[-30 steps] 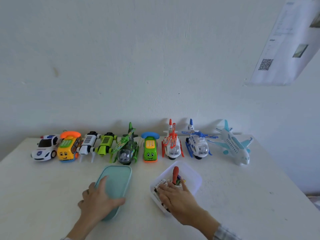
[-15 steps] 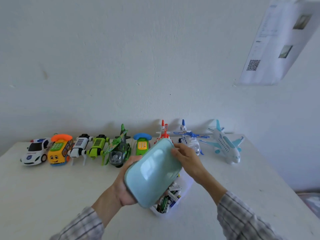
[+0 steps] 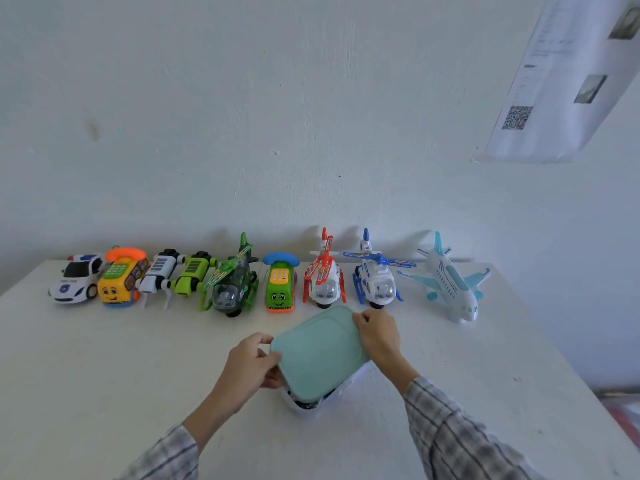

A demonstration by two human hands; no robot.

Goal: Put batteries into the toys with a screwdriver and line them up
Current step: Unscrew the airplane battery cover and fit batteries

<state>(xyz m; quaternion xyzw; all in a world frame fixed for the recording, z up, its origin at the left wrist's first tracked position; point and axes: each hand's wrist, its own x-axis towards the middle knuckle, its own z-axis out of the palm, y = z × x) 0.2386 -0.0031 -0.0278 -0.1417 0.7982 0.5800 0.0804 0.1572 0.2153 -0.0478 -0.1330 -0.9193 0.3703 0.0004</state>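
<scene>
A pale green lid [image 3: 320, 351] sits tilted over a white plastic box [image 3: 313, 405] in the lower middle of the frame, covering most of it; only the box's near rim and a dark sliver of its contents show below the lid's near edge. What lies inside cannot be made out. The left hand [image 3: 247, 370] has its grip on the lid's left edge, fingers curled over the top corner and thumb against the side. The right hand [image 3: 379, 336] pinches the lid's far right corner, fingers bent round the rim. Both sleeves are grey plaid.

Beyond the box, a row of toys stands along the far edge of the white tabletop [image 3: 104, 375], against the wall, all nose toward the camera. From the left of the frame: a white police car [image 3: 78, 282], a yellow telephone bus with an orange handset [image 3: 121, 282], a white robot dog [image 3: 157, 275], a lime green robot dog [image 3: 192, 275], a dark green helicopter [image 3: 232, 285], a green telephone car with a blue handset [image 3: 280, 285], a red and white helicopter [image 3: 324, 277], a blue and white helicopter [image 3: 377, 275], and a white and light blue airliner [image 3: 450, 282]. The first seven stand close together, some touching; the airliner stands a little apart at the right end.

A printed sheet with a QR code [image 3: 568, 81] hangs on the wall in the upper right of the frame.
</scene>
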